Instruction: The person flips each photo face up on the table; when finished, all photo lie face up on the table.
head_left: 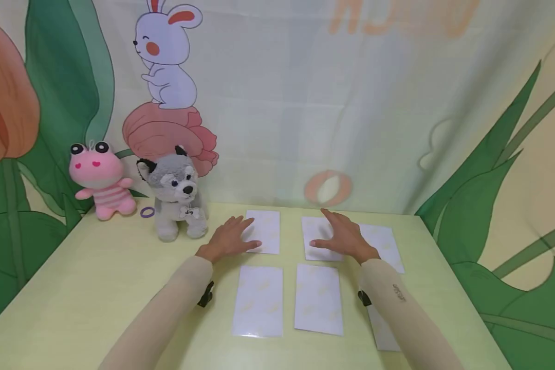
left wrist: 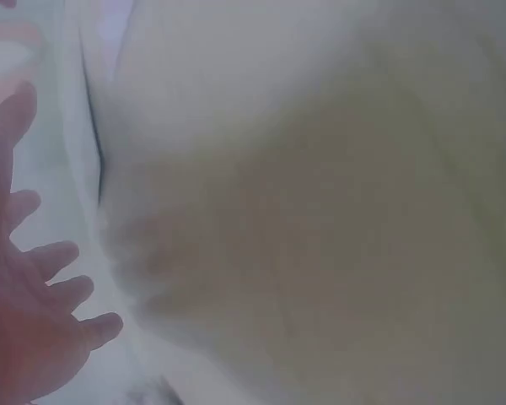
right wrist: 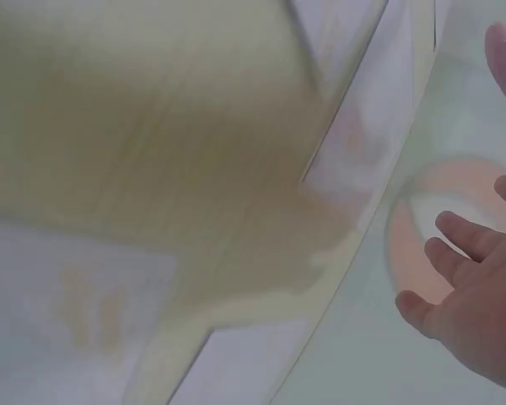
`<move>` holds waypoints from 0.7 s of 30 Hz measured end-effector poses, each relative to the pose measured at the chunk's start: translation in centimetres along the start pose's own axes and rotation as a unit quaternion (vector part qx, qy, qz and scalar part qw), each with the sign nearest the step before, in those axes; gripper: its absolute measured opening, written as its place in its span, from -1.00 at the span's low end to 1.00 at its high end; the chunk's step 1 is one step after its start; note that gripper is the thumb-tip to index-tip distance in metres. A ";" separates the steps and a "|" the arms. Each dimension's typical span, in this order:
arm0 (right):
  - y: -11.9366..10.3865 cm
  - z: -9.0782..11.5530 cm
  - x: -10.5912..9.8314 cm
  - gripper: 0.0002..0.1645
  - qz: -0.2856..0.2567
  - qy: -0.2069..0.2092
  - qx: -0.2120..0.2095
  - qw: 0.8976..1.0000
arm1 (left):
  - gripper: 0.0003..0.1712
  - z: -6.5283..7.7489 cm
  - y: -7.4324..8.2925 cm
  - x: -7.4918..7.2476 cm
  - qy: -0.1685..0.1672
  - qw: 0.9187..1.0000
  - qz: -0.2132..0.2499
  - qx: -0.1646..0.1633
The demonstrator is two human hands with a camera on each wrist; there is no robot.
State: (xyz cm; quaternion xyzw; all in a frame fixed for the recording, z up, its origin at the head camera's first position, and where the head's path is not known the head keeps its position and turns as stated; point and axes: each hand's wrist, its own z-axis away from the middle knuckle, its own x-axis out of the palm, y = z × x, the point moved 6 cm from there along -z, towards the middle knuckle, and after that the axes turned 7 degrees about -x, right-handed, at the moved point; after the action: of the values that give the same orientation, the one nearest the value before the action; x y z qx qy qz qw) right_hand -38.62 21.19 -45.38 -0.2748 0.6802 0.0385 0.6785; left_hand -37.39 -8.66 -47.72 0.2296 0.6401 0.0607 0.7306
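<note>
Several white cards with faint yellow marks lie in two rows on the pale yellow table. My left hand [head_left: 228, 237] is over the left edge of the back-left card [head_left: 268, 231], thumb and fingers spread and nothing in them. Across the gap, my right hand [head_left: 344, 236] overlaps the back-middle card [head_left: 312, 226], also empty, with its thumb apart from the fingers. The back-right card [head_left: 384, 244] sits partly behind that hand. In front lie the front-left card [head_left: 259, 303] and the front-middle card [head_left: 319, 300]. The right sleeve partly hides the front-right card [head_left: 383, 334].
At the back left of the table [head_left: 97, 288] stand a grey plush dog [head_left: 173, 185] and a pink plush frog [head_left: 106, 180], with a purple ring [head_left: 147, 212] between them. A printed curtain [head_left: 268, 113] hangs right behind the table's back edge.
</note>
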 end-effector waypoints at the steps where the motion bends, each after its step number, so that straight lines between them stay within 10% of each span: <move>1: -0.2 -0.4 0.2 0.28 0.001 -0.004 -0.001 1.000 | -0.10 0.0 0.0 0.1 -0.002 1.000 -0.003 0.000; 21: -4.2 -7.0 3.8 0.14 -0.017 -0.048 -0.040 0.998 | -0.26 -0.3 0.4 1.4 -0.028 0.998 -0.041 -0.037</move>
State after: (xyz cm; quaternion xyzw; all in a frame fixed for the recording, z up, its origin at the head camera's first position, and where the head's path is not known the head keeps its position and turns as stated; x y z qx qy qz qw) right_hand -42.82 13.43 -47.05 -0.3111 0.6402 0.0673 0.6992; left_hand -37.39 -7.71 -48.86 0.1778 0.6253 0.0476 0.7584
